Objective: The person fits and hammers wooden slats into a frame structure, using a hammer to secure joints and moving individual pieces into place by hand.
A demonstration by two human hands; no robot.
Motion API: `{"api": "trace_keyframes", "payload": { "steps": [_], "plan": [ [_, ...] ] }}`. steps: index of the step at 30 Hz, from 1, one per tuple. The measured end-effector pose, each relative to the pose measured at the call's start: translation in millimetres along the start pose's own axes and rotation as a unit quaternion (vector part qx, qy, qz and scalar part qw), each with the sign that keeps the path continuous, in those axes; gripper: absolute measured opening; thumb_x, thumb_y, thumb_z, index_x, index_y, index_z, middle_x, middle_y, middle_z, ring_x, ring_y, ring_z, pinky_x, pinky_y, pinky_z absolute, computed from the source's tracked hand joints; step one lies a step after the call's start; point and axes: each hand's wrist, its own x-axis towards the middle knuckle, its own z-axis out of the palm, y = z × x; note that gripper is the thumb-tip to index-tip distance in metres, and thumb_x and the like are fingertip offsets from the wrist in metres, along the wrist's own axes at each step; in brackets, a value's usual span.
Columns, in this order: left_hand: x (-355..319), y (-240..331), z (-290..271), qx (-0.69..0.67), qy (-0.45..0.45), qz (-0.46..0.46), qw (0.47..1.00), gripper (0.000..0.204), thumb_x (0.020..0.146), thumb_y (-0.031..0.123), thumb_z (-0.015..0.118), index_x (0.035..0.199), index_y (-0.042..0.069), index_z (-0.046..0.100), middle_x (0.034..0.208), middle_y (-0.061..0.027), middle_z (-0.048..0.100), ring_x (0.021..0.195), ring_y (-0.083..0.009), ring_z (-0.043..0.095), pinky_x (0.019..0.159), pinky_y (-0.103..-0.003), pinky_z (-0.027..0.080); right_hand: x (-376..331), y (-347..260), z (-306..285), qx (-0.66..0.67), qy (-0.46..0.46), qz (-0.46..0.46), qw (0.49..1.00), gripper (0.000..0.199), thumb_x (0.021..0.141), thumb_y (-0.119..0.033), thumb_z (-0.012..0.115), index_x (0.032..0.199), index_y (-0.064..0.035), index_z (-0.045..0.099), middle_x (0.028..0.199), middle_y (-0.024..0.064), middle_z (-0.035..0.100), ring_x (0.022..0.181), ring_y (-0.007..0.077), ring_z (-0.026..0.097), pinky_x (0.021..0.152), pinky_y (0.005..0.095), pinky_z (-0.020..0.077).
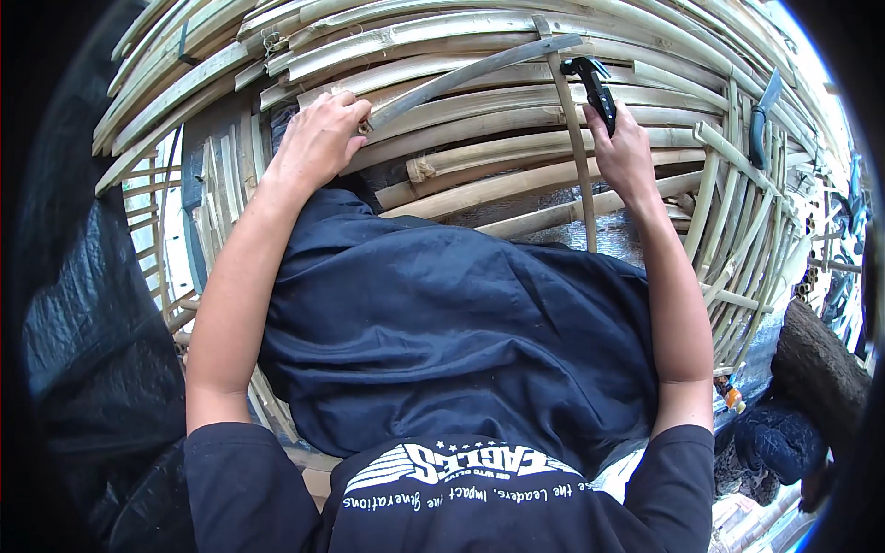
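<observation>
Head view: left hand (318,138) grips a grey strip (479,72), right hand (627,152) clamps a black tool (595,88); the strip could slip off the bamboo frame (516,175).

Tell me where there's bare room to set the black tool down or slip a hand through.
Little is bare. The bamboo frame fills the front, its slats packed tight between the left hand and the right hand holding the black tool. Wider gaps open in the lattice on the right and the far left. The dark cloth over the lap is the only broad free patch.
</observation>
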Motion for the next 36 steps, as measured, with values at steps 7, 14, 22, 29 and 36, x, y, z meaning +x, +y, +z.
{"api": "trace_keyframes", "payload": {
  "steps": [7, 14, 22, 29, 36],
  "plan": [
    [-0.7, 4.5, -3.5, -0.025, -0.009, -0.033, 0.999, 0.031, 0.088, 0.010, 0.071, 0.117, 0.006, 0.060, 0.104, -0.0177, 0.068, 0.103, -0.0392, 0.065, 0.090, -0.049, 0.052, -0.1, -0.8, -1.8, -0.006, -0.003, 0.002, 1.000, 0.034, 0.101, -0.034, 0.063, 0.109, 0.0000, 0.065, 0.074, 0.0247, 0.066, 0.069, 0.0428, 0.067, 0.066, 0.0481, 0.0492],
    [-0.9, -2.8, 4.0, -0.014, 0.008, -0.024, 1.000, 0.034, 0.088, 0.010, 0.071, 0.119, 0.007, 0.059, 0.104, -0.0201, 0.069, 0.101, -0.0405, 0.066, 0.089, -0.050, 0.052, 0.4, 1.6, -0.2, -0.011, 0.009, -0.021, 1.000, 0.034, 0.101, -0.033, 0.062, 0.110, -0.0002, 0.065, 0.077, 0.0265, 0.067, 0.075, 0.0454, 0.068, 0.068, 0.0490, 0.0496],
    [0.3, -10.4, -2.6, -0.065, 0.044, -0.009, 0.997, 0.026, 0.088, 0.019, 0.074, 0.107, 0.005, 0.064, 0.095, -0.0169, 0.072, 0.092, -0.0374, 0.069, 0.080, -0.047, 0.055, 0.5, 4.1, 0.4, -0.021, 0.008, -0.008, 1.000, 0.037, 0.101, -0.036, 0.062, 0.103, 0.0005, 0.064, 0.075, 0.0260, 0.066, 0.074, 0.0446, 0.068, 0.067, 0.0492, 0.0490],
    [1.2, -16.7, -5.1, -0.106, 0.055, -0.079, 0.990, 0.025, 0.097, 0.027, 0.065, 0.099, 0.002, 0.065, 0.088, -0.0162, 0.071, 0.086, -0.0326, 0.070, 0.079, -0.044, 0.054, -1.7, 0.7, 2.5, -0.014, 0.009, 0.010, 1.000, 0.043, 0.101, -0.042, 0.061, 0.097, 0.0016, 0.062, 0.074, 0.0242, 0.066, 0.071, 0.0417, 0.067, 0.065, 0.0482, 0.0488],
    [2.6, -15.7, -2.6, -0.111, 0.040, -0.084, 0.989, 0.023, 0.098, 0.024, 0.062, 0.100, 0.001, 0.065, 0.090, -0.0168, 0.071, 0.088, -0.0352, 0.069, 0.080, -0.045, 0.053, -5.7, -7.0, 2.8, -0.017, -0.008, 0.012, 1.000, 0.062, 0.077, -0.051, 0.086, 0.095, 0.0028, 0.063, 0.069, 0.0089, 0.067, 0.066, 0.0253, 0.070, 0.065, 0.0394, 0.0542]
  ]
}}
